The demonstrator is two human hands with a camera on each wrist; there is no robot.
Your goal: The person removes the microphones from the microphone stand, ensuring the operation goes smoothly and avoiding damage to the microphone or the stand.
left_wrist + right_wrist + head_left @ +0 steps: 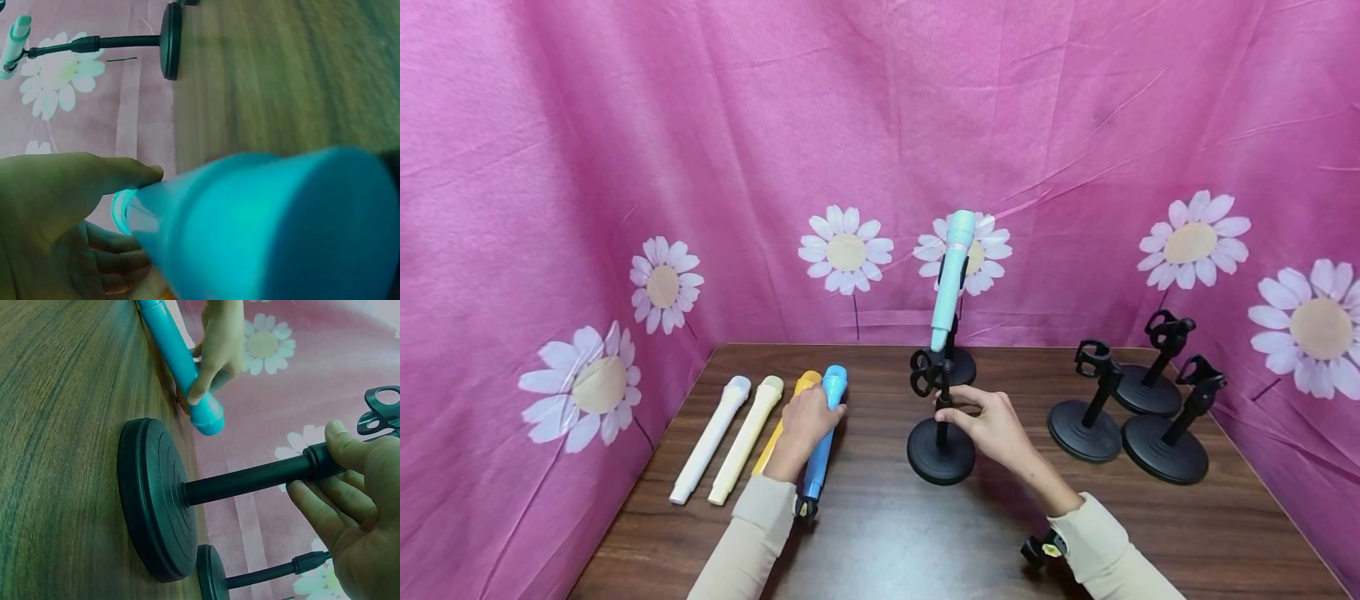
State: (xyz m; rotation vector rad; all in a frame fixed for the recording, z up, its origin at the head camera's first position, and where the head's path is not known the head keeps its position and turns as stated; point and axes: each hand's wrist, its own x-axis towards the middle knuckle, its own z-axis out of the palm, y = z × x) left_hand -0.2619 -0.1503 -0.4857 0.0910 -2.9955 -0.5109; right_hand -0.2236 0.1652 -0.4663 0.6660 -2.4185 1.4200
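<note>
My left hand holds a blue microphone near its head, with the thumb along its right side. The microphone lies on the table, rightmost in a row with an orange microphone, a pale yellow one and a white one. In the right wrist view, the thumb of that hand presses just below the blue head. My right hand grips the stem of a black microphone stand, thumb and fingers on its upper collar. The stand's round base rests on the table, its clip empty.
Behind the gripped stand, another stand carries a tilted mint-green microphone. Several black stands with empty clips, one of them at the front right, are grouped on the table's right side. A pink flowered curtain hangs behind the wooden table.
</note>
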